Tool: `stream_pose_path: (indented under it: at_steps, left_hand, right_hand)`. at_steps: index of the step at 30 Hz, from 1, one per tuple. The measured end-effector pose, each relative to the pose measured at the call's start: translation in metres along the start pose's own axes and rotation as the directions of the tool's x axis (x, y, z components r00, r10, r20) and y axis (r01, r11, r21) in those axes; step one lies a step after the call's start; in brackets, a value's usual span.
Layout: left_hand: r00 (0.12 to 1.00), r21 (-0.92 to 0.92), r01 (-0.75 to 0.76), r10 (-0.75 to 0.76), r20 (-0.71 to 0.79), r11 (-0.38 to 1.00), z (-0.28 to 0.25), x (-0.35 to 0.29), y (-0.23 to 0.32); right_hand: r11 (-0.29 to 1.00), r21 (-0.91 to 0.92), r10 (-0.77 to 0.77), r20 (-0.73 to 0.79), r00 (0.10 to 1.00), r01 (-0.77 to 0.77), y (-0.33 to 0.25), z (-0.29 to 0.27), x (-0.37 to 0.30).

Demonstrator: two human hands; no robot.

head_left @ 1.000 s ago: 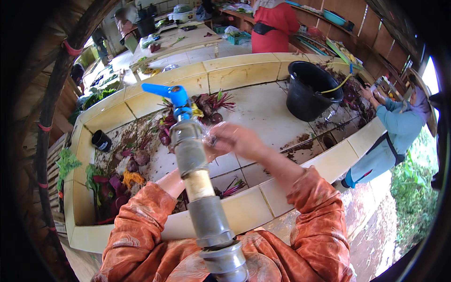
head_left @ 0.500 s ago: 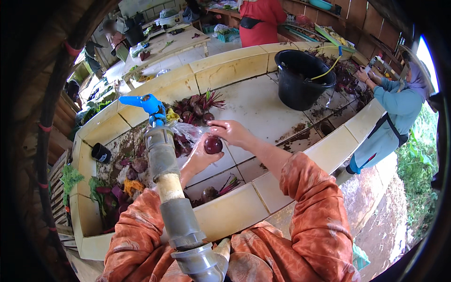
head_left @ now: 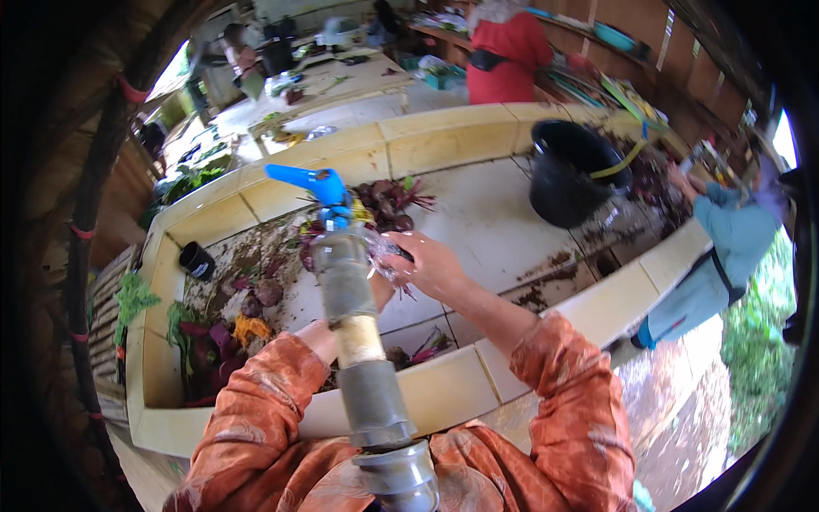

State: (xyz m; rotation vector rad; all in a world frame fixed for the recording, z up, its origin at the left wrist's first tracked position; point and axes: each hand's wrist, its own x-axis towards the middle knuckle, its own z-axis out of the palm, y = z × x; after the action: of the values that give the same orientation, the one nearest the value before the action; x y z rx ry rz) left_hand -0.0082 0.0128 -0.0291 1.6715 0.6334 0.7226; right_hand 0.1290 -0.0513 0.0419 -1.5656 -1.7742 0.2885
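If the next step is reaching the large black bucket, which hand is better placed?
Probably the right hand: it is nearer the black bucket, while the left hand is partly behind the pipe.

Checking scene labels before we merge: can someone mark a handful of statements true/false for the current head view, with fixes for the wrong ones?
1. The tap handle is blue. True.
2. The large black bucket is outside the tiled basin. False: the large black bucket is inside, toward the right.
3. The right hand is over the tiled basin. True.
4. The left hand shows in full. False: the grey pipe hides part of the left hand.
5. Beets lie in the tiled basin beyond the hands. True.
6. The co-worker at the right wears red. False: the top is light blue.
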Motion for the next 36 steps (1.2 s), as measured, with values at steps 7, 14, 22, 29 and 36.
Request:
stream_pose_path:
  at_steps: [7, 14, 22, 29, 36]
  left_hand:
    - [0.989, 0.092, -0.075, 0.062, 0.137, 0.993, 0.008, 0.007, 0.012]
    - [1.0, 0.131, -0.022, 0.023, -0.006, 0.991, 0.004, 0.005, 0.018]
    - [0.99, 0.339, -0.091, 0.049, 0.129, 0.936, 0.01, 0.005, 0.033]
    - [0.981, 0.409, -0.13, 0.056, 0.188, 0.903, 0.01, -0.003, 0.042]
    - [0.956, 0.151, -0.201, 0.161, 0.244, 0.968, -0.004, 0.002, 0.065]
  right_hand:
    - [0.984, 0.104, 0.139, 0.034, 0.99, -0.142, -0.018, -0.015, -0.006]
    - [0.971, 0.084, 0.213, 0.117, 0.97, -0.224, -0.009, -0.001, 0.008]
    - [0.991, 0.04, 0.118, 0.154, 0.981, -0.126, 0.001, 0.014, -0.011]
    - [0.938, 0.197, 0.275, 0.074, 0.959, -0.285, 0.03, 0.016, 0.012]
    - [0.466, 0.617, 0.423, 0.475, 0.772, -0.634, 0.042, -0.039, 0.011]
